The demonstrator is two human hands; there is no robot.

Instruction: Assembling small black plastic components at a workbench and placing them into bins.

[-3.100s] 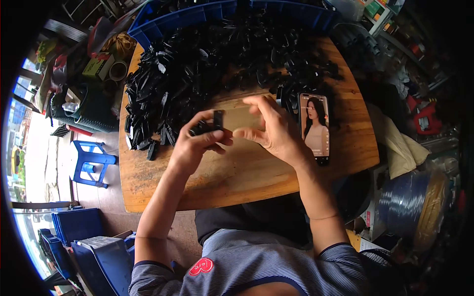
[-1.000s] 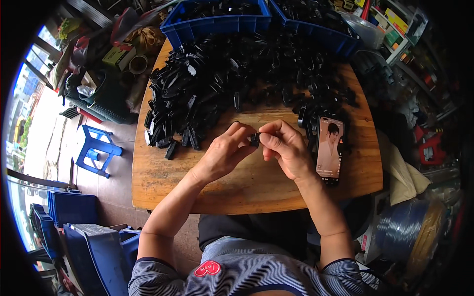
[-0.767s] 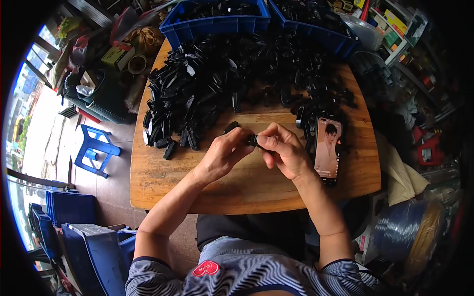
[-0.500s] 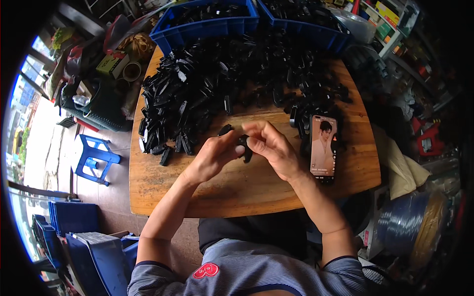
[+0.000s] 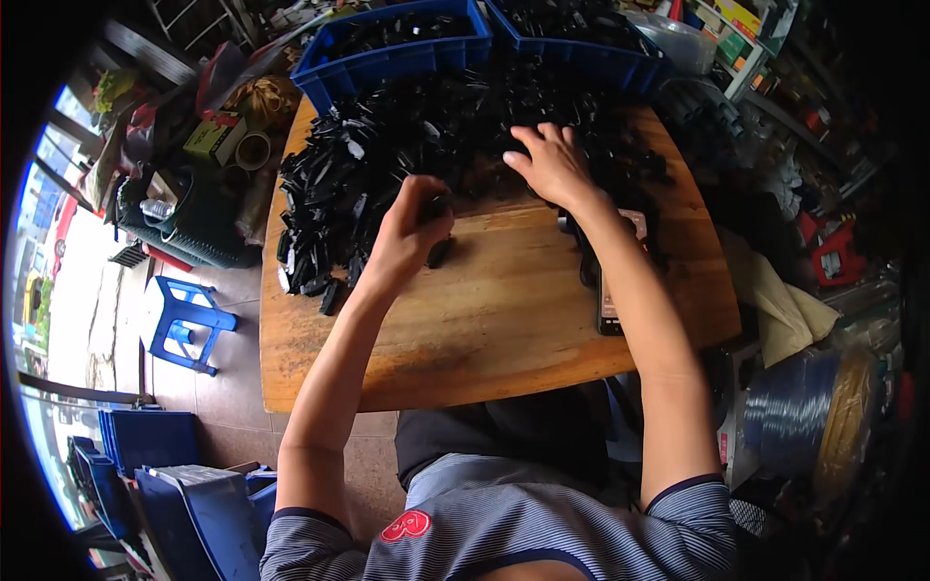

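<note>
A heap of small, long black parts, probably plastic, spreads over the far half of the wooden table. At the heap's near edge my left hand is closed around a small black part, mostly hidden by the fingers. Just below that hand, a loose black part lies on the wood. Farther to the right, my right hand reaches over the heap, palm down, its fingers apart and nothing visible in them. Under my right forearm lies a phone, partly covered.
Two blue crates filled with black parts stand at the table's far edge. A blue stool is on the floor to the left. Blue bins stand lower left. Wrapped spools and a beige cloth sit on the right.
My hands were together over the table's middle, handling a black part. Now they are apart: the left keeps a black part and moved slightly up, the right went far and right to the heap.
</note>
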